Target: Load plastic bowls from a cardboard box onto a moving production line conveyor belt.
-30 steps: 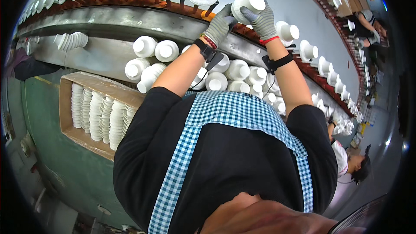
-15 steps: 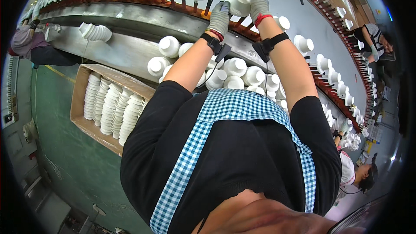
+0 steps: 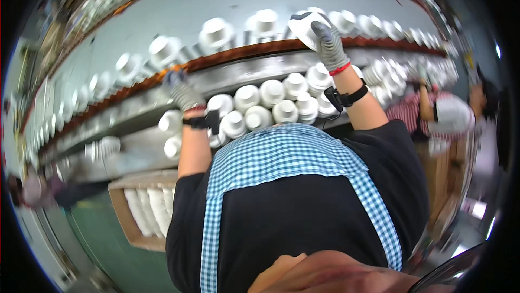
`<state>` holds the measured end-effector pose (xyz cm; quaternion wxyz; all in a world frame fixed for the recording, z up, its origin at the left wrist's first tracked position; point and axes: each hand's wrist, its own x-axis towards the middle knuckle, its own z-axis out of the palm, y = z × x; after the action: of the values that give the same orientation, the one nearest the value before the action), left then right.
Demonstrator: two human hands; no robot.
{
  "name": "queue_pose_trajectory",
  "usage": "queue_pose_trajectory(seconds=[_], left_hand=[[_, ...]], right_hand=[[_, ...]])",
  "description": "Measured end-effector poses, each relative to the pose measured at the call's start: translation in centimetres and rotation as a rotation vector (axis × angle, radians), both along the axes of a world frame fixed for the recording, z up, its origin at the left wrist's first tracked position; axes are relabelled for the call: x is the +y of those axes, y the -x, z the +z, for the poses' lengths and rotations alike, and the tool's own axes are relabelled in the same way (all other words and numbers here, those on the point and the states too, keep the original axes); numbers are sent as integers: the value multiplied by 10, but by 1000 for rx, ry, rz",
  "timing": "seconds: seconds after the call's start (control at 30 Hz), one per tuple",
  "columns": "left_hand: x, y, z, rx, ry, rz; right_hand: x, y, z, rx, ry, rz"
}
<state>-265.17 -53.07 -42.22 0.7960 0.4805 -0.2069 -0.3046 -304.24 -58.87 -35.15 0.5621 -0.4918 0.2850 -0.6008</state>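
two gloved hands work at a long conveyor rail lined with white cups. right hand has its fingers closed around one white cup at the rail's upper edge, among the row of cups already there. left hand rests on the rail's brown lip, apparently holding nothing, though blur hides how its fingers sit. more cups crowd the lower shelf. to do this well, i judge the cup wants a firm, level grip and a clear gap from its neighbours.
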Motion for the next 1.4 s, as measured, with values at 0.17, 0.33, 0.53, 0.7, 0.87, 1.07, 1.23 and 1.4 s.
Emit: queue_pose_trajectory(seconds=[0.17, 0.33, 0.53, 0.7, 0.87, 1.07, 1.23, 1.4], left_hand=[[-17, 119, 38, -132, -26, -198], [-32, 200, 50, -444, -10, -533], [-22, 266, 29, -383, -83, -880], [-13, 261, 16, -425, -189, -850], [-13, 256, 8, -308, -145, -811], [4, 273, -3, -302, -262, -787], [1, 308, -10, -399, -348, -920], [-14, 366, -5, -424, -373, -1034]], right_hand=[[8, 155, -82, -201, -454, -609], [33, 213, -108, -441, -591, -788], [49, 238, -126, -351, -578, -854], [48, 254, -135, -479, -613, -785], [22, 292, -139, 401, -354, -955], [-65, 380, -133, -247, -338, -852], [-115, 403, -159, -477, -483, -728], [-109, 398, -174, -504, -468, -478]])
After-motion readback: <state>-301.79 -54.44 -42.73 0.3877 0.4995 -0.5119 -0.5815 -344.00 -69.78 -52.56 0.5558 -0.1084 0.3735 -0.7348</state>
